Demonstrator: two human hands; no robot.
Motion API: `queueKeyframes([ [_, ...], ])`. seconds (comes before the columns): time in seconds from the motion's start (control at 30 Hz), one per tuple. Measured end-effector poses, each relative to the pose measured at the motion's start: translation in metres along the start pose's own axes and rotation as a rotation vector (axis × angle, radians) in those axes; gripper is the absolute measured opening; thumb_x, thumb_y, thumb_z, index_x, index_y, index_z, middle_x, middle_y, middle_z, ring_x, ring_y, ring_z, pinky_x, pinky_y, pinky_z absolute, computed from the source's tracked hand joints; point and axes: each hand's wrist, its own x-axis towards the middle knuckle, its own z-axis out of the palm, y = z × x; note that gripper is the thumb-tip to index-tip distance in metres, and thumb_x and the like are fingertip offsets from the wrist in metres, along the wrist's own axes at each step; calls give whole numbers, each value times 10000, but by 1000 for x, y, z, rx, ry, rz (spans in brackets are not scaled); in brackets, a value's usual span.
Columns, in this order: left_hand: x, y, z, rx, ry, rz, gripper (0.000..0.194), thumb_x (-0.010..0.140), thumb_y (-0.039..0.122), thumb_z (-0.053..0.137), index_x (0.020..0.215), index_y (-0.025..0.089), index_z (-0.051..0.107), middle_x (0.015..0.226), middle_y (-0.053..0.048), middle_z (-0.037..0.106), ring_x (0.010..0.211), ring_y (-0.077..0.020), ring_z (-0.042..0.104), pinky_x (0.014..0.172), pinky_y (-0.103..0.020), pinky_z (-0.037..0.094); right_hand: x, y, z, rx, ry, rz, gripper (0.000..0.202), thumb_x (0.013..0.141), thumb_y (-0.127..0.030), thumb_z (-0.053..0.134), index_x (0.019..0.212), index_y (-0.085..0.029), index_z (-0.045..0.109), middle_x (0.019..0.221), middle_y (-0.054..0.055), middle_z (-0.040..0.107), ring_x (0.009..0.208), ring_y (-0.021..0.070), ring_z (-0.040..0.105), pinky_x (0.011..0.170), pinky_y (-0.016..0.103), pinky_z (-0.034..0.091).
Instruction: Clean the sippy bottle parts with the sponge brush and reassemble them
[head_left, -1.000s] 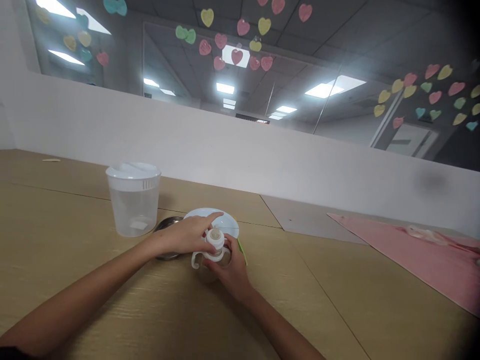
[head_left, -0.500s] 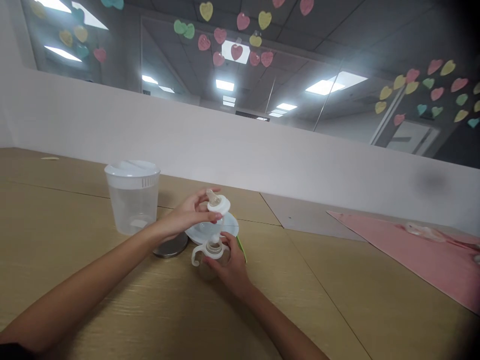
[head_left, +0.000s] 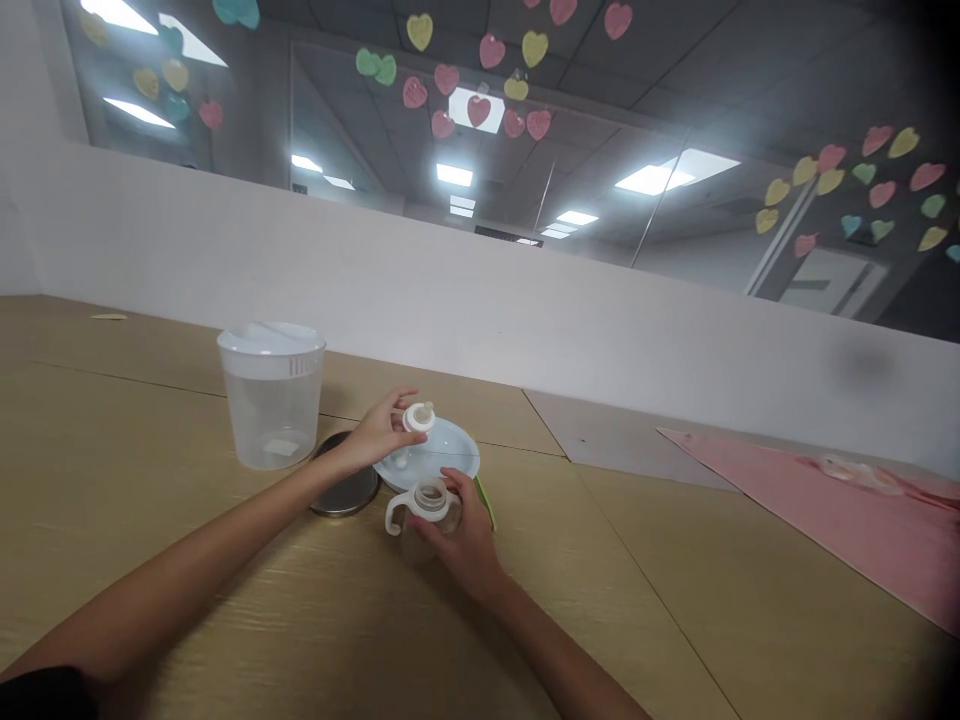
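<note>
Between the fingers of my left hand is a white bottle nipple cap with a clear teat, raised above a white plate. My right hand grips a clear baby bottle by its side. The bottle's mouth is uncovered and faces up, and a white handle ring surrounds its neck. A small white part shows just below my left fingers; whether it hangs from the cap or rests on the plate, I cannot tell.
Left of the plate lies a dark round metal tray, partly behind my left forearm. Beyond it stands a clear bucket with a white lid. Something green edges out beside the plate. A pink cloth lies at the right.
My left hand has drawn the nipple cap up from over the bottle and leftward, tilting the teat to the right. The bottle's mouth now shows clear. My right hand has stayed about the same.
</note>
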Motion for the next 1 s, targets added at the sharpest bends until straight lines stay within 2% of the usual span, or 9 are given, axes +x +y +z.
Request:
queueKeyframes([
  [0.17,-1,-18,-1,499,-72,155,586,665,249,668,1223,168,508,1095,-83,576,817,-180,582,764,-330,473,0,2,0,-11,9,-12,595,665,-355,759,1178,-222,487,1049,53,631,965,212,600,853,339,470],
  [0.3,-3,-20,-1,711,-180,215,473,731,279,607,1187,164,557,1111,-93,597,800,-188,596,775,-330,461,-1,2,-1,-6,-3,-13,555,684,-367,741,1161,-220,498,1085,62,623,988,219,594,860,351,473],
  [0.57,-8,-14,-2,849,-266,230,479,801,429,547,1215,190,527,1158,-89,603,751,-199,607,721,-317,437,0,0,-1,0,-3,-42,494,713,-358,714,1142,-221,513,1099,57,625,997,222,593,864,361,475],
  [0.8,-10,-9,0,865,-284,177,546,851,496,445,1298,184,424,851,-48,678,785,-223,617,686,-292,423,-1,2,-1,-30,-6,-54,503,717,-370,709,1157,-221,517,1099,58,625,989,217,592,859,357,480],
  [0.9,-10,-9,-1,866,-255,186,549,846,506,453,1299,198,426,966,-72,674,875,-247,613,760,-321,429,-1,1,-2,-31,-4,-66,495,718,-362,707,1155,-219,523,1100,56,625,989,215,593,856,352,483],
  [1.0,-10,-9,-1,844,-217,236,516,841,495,478,1276,216,460,1167,-95,612,1061,-280,556,895,-366,396,-1,1,-2,-30,-11,-63,480,725,-365,702,1146,-217,524,1117,61,617,1009,220,586,873,364,479],
])
